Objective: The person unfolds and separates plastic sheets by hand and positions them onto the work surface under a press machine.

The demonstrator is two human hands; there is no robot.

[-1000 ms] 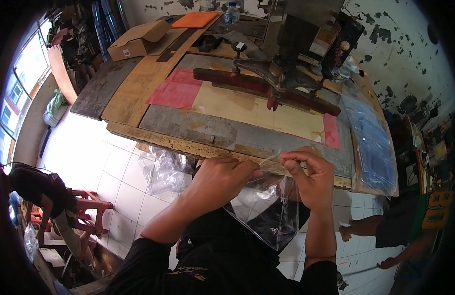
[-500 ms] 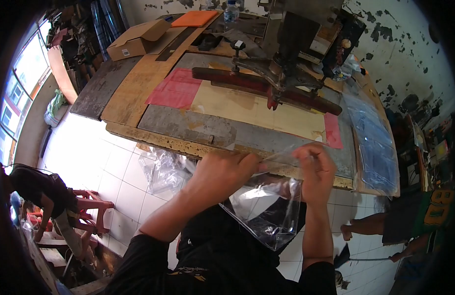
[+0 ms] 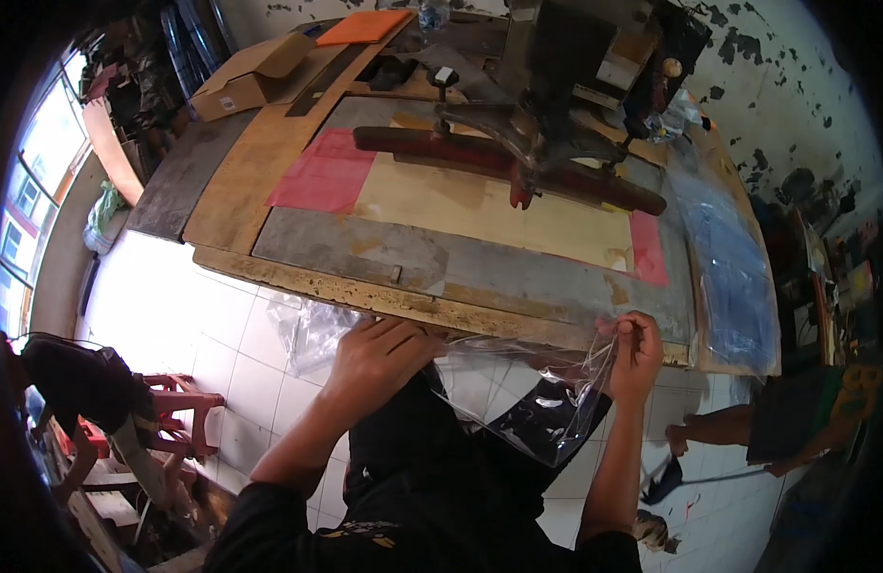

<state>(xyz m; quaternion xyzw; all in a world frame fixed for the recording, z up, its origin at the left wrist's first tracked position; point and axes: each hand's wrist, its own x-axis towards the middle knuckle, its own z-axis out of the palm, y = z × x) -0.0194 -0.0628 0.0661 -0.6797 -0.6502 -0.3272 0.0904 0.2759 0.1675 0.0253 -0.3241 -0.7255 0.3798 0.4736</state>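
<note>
A clear plastic pouch [image 3: 546, 406] hangs in front of the bench edge, stretched between my two hands, with its lower corner drooping over my dark clothes. My left hand [image 3: 382, 361] is closed at the pouch's left end, its fingertips partly hidden from view. On the other side, my right hand [image 3: 636, 355] pinches the pouch's upper right edge, where the film is creased. Beyond them lies a grey bench plate [image 3: 327, 239] carrying a yellowish sheet [image 3: 480, 205] with pink pieces [image 3: 322, 172] at its ends.
A heavy press head with a red bar [image 3: 594, 186] hangs over the sheet. Stacked blue-tinted clear pouches [image 3: 723, 277] lie at the right. A cardboard box [image 3: 255, 76] and orange item [image 3: 365, 27] sit back left. Other people are at both sides, one near a red stool [image 3: 189, 411].
My hands have moved farther apart, the left one leftward and down, the right one slightly right and down. The pouch is now spread wider between them.
</note>
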